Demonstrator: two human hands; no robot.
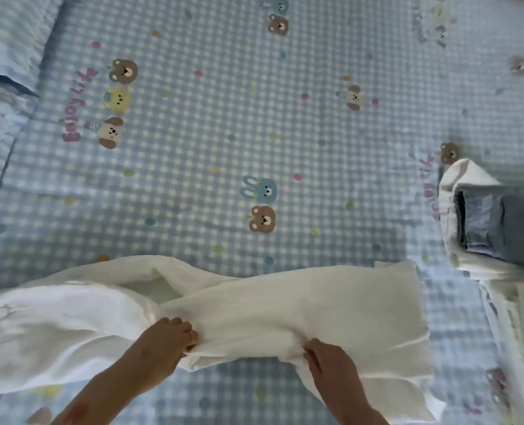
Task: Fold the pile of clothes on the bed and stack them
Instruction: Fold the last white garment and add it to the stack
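White garment (pixel 254 305) lies spread across the near edge of the bed, long axis running left to right. Fabric pale, soft-looking, partly doubled over: right half lies flat as a broad panel with a straight edge toward the right side, left half rumpled, with an open fold or pocket of cloth showing near its far edge. Left end runs out of view at the left edge of the frame.

Left hand (pixel 165 342) sits on the garment near its middle, fingers curled into the cloth at a fold line, gripping a bunch of it. A ring shows on one finger. Right hand (pixel 331 360) is just to the right, at the garment's near edge, fingers pinching the fabric from the near side. The two hands are close together, apart by a short span of cloth. Both forearms enter from the near edge.

Stack of folded clothes (pixel 493 225) stands at the right edge of the bed, well apart from the hands: white pieces below and around, grey-blue folded pieces on top. Near corner of the stack lies just beside the garment's far right corner; cannot tell if they touch.

Bed sheet (pixel 224 118) is blue-and-white check with bears, rabbits, dots and pink lettering. Pillow (pixel 3 41) in matching check at the far left corner.
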